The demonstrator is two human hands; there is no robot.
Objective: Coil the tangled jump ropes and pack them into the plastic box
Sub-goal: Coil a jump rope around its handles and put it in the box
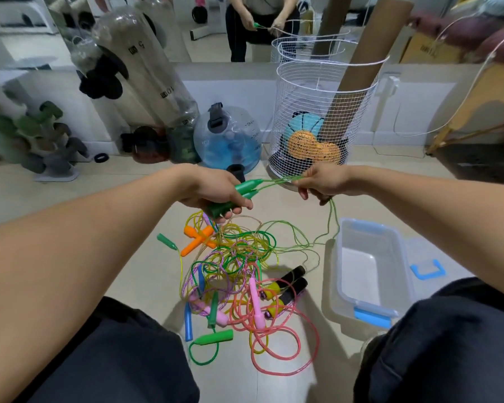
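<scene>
My left hand [216, 193] grips the two green handles [239, 193] of one jump rope above the floor. Its light green cord [277, 181] runs right in a doubled strand to my right hand [322, 181], which pinches it, then hangs down to the floor beside the box. Below my hands lies a tangled pile of jump ropes [239, 274] in green, yellow, pink, purple and blue, with orange, pink, blue, green and black-yellow handles. The clear plastic box [346, 274] with blue latches stands open to the right of the pile; nothing is inside it.
The box lid [425, 266] with a blue handle lies right of the box. A white wire basket [317, 117] with balls and a cardboard tube stands behind my hands, next to a blue water jug [227, 135]. My knees frame the pile at the bottom.
</scene>
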